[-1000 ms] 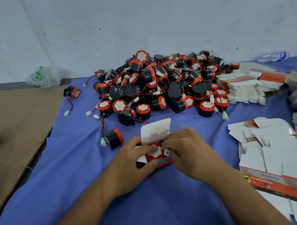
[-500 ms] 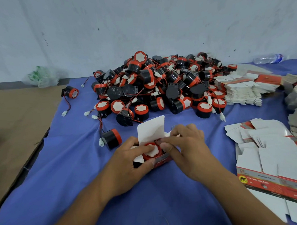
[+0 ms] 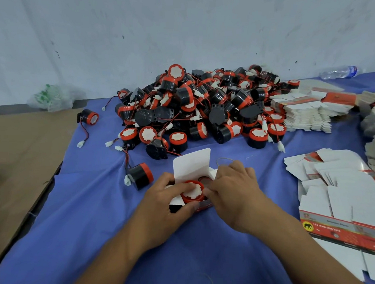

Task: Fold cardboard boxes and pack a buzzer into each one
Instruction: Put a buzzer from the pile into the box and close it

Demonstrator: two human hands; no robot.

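- We find the box [image 3: 192, 169] at lower centre of the frame, standing on the blue cloth [image 3: 88, 210], erected, with its white lid flap upright and untucked.
- One buzzer [image 3: 192, 192] sits in the box's open mouth, its red rim and white face upward and proud of the walls. We judge it not fully seated.
- The left hand [image 3: 163, 205] grips the box from the left. Its thumb lies along the near printed wall and a finger rests on the buzzer's face.
- The right hand [image 3: 234, 193] has its fingers curled over the box's right edge and its thumb against the buzzer's rim. We cannot tell whether it holds a side flap or the lead.
- Both hands are close together, clamped on this one box.
- We judge this box to be mid-pack, with seating and closing the lid outstanding.
- No closed box is visible.
- A loose buzzer [image 3: 140, 176] lies just left of the box, and a large pile of buzzers [image 3: 202, 106] fills centre frame.
- Flat cartons [image 3: 345, 188] lie spread at the right.
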